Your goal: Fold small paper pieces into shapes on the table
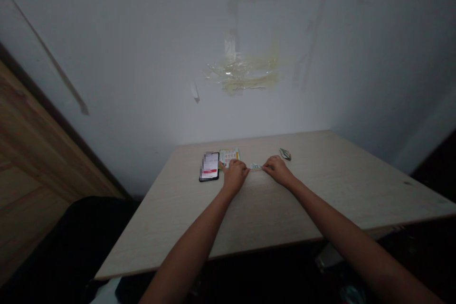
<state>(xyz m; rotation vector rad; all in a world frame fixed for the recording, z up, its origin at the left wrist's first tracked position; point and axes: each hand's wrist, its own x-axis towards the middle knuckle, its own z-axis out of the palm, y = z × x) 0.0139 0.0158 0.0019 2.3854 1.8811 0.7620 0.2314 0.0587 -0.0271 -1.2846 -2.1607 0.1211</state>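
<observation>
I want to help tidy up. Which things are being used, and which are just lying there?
In use:
small printed piece, held between the left hand and right hand

Seem just lying about:
phone, screen lit
printed card, partly hidden by the left hand
small crumpled-looking piece, beyond the right hand

Forward-down head view over table [263,218]

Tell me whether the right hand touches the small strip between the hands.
Touching. The head view shows the right hand pinching the strip at its right end.
</observation>
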